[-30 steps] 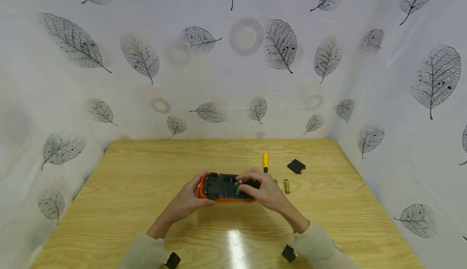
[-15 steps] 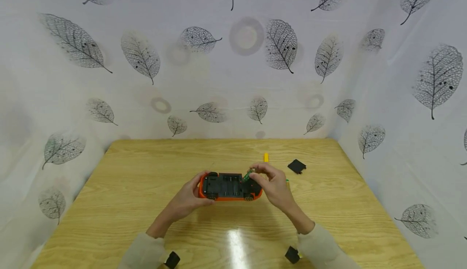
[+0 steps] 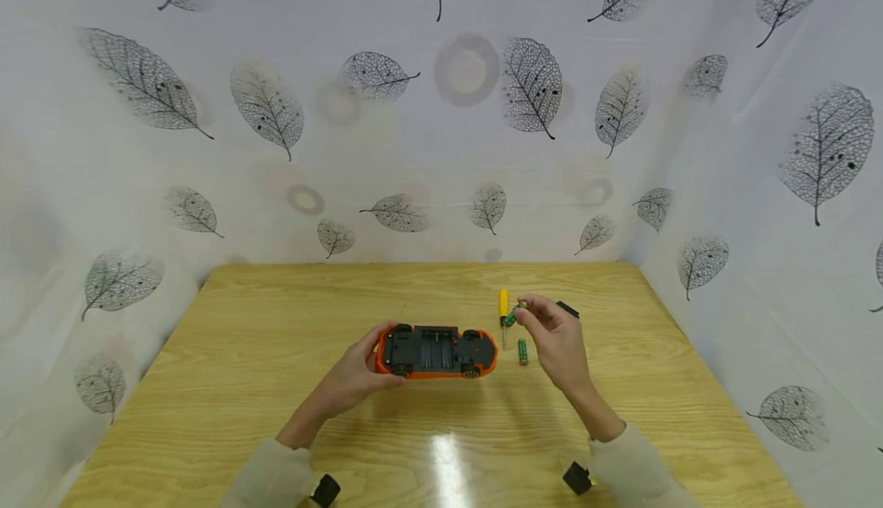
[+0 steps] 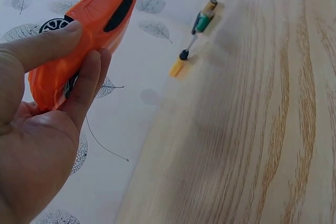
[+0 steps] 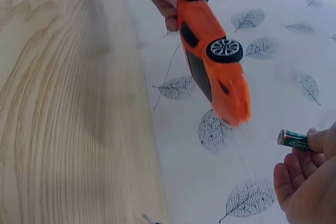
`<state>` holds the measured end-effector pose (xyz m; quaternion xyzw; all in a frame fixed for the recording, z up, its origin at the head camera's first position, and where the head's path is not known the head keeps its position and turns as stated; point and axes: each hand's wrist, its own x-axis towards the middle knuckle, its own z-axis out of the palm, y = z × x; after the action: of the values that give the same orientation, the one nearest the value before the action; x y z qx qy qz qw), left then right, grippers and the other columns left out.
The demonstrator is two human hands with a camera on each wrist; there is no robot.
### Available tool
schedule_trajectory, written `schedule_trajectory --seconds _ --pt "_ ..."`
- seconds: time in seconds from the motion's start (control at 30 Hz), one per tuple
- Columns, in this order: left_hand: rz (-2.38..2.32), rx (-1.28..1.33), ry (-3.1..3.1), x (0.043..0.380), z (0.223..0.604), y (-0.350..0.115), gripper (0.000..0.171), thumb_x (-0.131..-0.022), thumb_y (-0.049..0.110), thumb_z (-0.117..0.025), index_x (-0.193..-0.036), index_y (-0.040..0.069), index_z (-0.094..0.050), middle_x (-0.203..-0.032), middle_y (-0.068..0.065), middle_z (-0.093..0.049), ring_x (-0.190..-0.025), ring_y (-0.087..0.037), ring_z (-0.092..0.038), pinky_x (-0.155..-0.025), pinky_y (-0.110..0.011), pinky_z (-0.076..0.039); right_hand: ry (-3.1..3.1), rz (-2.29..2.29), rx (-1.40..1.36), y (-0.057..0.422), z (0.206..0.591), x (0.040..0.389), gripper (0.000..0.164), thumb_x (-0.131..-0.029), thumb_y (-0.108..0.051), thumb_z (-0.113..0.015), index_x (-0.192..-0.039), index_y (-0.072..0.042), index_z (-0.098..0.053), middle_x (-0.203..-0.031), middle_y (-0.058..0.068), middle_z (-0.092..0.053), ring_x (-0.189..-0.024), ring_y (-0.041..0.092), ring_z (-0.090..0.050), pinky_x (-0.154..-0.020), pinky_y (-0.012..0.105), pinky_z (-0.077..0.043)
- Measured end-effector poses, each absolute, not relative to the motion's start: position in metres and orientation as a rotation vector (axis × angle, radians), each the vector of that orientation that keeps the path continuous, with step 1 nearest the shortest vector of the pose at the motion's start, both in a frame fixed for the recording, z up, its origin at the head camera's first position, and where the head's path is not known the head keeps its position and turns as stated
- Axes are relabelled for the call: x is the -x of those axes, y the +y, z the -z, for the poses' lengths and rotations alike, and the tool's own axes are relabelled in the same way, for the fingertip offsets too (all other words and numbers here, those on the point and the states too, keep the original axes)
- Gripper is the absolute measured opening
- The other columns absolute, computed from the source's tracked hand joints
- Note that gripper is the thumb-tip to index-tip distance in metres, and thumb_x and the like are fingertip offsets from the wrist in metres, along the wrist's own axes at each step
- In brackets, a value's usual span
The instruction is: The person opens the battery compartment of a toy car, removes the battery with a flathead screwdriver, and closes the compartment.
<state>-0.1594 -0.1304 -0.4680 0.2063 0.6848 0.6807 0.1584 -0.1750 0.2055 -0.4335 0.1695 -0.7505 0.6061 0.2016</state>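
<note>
Curtained tabletop workspace; wider room type undetermined. Evidence: wood-grain table [image 3: 297,297], white skeleton-leaf-print curtain [image 3: 421,140] hanging behind it and along both its sides

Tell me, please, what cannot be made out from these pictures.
Head view: most of the flat black cover, hidden behind the right hand.
Left wrist view: far end of the orange plastic toy car, cut off by the top edge.
Right wrist view: gripped end of the green cylindrical battery, hidden by the right hand.
</note>
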Motion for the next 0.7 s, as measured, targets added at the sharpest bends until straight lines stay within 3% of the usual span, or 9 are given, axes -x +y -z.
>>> schedule_trajectory --seconds 0.3,0.5,0.7 --pt "-1.946 -0.616 1.971 0.160 0.464 -0.131 0.089 -0.087 -0.010 -0.076 -0.159 0.001 -0.025 -0.153 -0.032 -0.035 -0.123 -0.036 -0.062 -0.093 -0.034 -0.058 -2.121 -1.697 -0.357 0.233 0.436 0.175 0.022 -0.102 -0.004 -0.065 -0.120 0.007 -0.069 -0.095 0.023 -0.070 -0.086 0.008 -0.069 -0.079 0.019 -0.058" --pt "-1.965 -0.631 1.946 0.160 0.464 -0.132 0.088 -0.087 -0.009 -0.076 -0.159 0.000 -0.025 -0.152 -0.033 -0.034 -0.124 -0.036 -0.061 -0.092 -0.036 -0.059 -2.163 -1.643 -0.263 0.250 0.437 0.173 0.027 -0.102 -0.008 -0.066 -0.125 0.006 -0.068 -0.107 0.024 -0.069 -0.091 0.004 -0.068 -0.081 0.017 -0.056" --pt "-1.964 -0.642 1.958 0.160 0.466 -0.134 0.087 -0.088 -0.009 -0.075 -0.159 0.001 -0.026 -0.153 -0.032 -0.034 -0.126 -0.038 -0.059 -0.092 -0.035 -0.059 -2.197 -1.577 -0.194 0.262 0.441 0.170 0.032 -0.104 -0.012 -0.065 -0.127 0.008 -0.067 -0.112 0.003 -0.070 -0.097 0.002 -0.068 -0.083 0.014 -0.055"
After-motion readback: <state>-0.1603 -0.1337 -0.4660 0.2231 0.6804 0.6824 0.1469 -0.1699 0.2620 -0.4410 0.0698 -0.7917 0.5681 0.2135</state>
